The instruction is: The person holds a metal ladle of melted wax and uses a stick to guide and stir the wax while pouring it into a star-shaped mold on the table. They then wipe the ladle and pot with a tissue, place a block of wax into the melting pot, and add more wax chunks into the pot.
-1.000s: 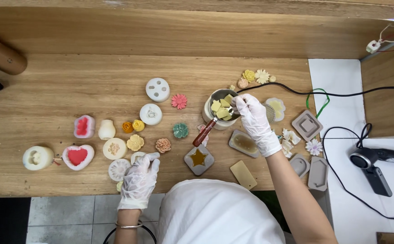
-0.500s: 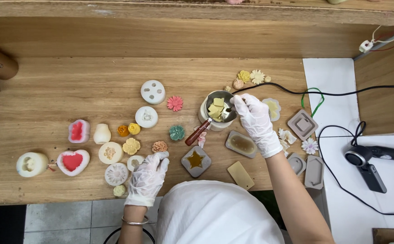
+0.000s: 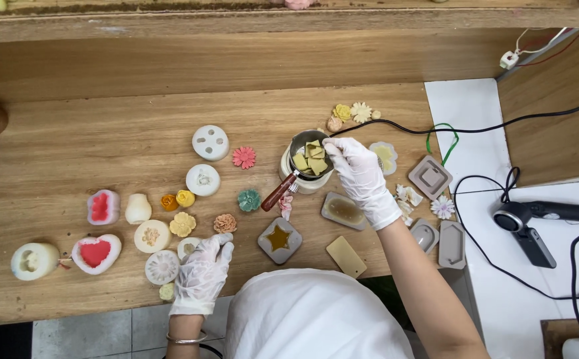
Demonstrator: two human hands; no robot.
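Note:
Both my hands wear white gloves. My right hand [image 3: 359,174] reaches over a small metal pot [image 3: 309,158] with a red-brown handle, fingertips at the yellow-green wax chunks inside it. The pot sits on a white round warmer. My left hand [image 3: 203,274] rests flat on the wooden table [image 3: 90,106] near its front edge, fingers apart, touching a small round white mould [image 3: 187,247]. A square grey mould with a yellow star [image 3: 279,239] lies between my hands.
Several silicone moulds and small wax flowers in pink, teal, yellow and orange are spread left of the pot. Grey moulds [image 3: 429,177] and a tan wax bar [image 3: 346,256] lie right. A black heat gun [image 3: 535,223] and cables sit on the white surface at right.
My left hand has slid up and to the right, from the round mould at the table's front toward the small white mould. My right hand stays at the pot.

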